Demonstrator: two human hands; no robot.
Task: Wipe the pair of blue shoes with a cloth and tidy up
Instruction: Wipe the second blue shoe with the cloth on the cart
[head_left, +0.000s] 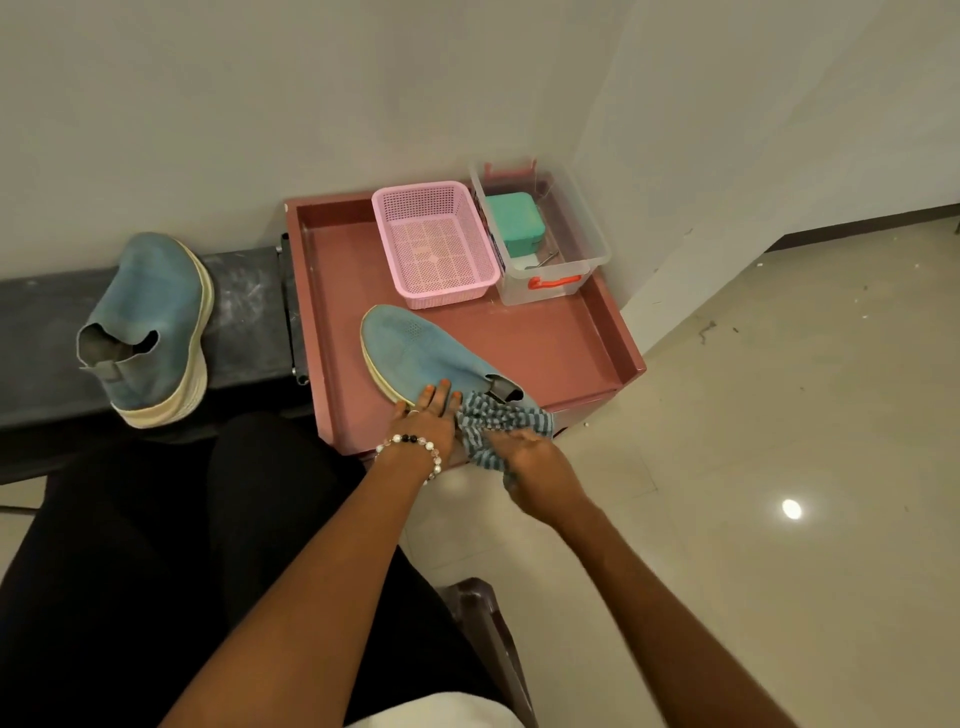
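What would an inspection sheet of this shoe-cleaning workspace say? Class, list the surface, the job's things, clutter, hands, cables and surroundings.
Surface: red tray table with a raised rim, set in a wall corner.
Job's things: one blue shoe lies on the table; the second blue shoe stands on the dark bench to the left; striped cloth lies against the first shoe's heel.
Clutter: pink basket; clear plastic box holding a green case.
Hands: left hand rests flat on the shoe; right hand holds the cloth.
Cables: nothing seen.
Surroundings: pale walls, glossy tiled floor.
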